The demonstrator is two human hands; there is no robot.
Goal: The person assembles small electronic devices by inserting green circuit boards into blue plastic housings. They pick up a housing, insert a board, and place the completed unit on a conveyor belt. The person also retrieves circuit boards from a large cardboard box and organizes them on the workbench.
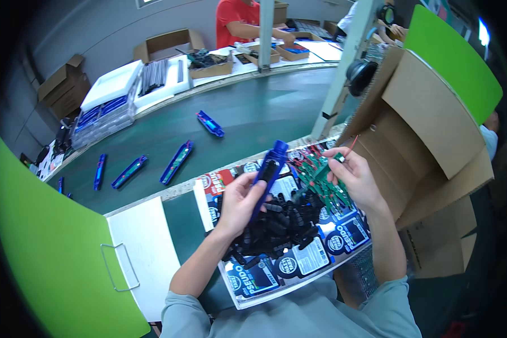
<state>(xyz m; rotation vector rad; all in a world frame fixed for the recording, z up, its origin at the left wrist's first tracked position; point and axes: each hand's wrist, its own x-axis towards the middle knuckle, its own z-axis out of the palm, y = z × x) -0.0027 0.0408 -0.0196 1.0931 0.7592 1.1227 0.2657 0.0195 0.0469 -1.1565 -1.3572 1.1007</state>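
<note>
My left hand [240,204] is closed around a long dark-blue plastic housing [275,156], tilted with its narrow end pointing away from me. A black piece shows inside its hollow. Between the fingertips of my right hand [352,173] is a small green circuit board [323,170], with a reddish wire sticking up near the fingers. Below both hands lies a printed blue-and-white sheet [311,256]. It bears a heap of small black parts [284,222] and, under my right hand, a pile of green circuit boards [339,198] with red wires.
Several blue housings with boards inside, one being this housing [177,163], lie on the green conveyor belt [253,98]. An open cardboard box [411,152] stands at my right. Green panels flank both sides, and a metal post [343,73] rises beyond the belt. A person in red [234,25] works across it.
</note>
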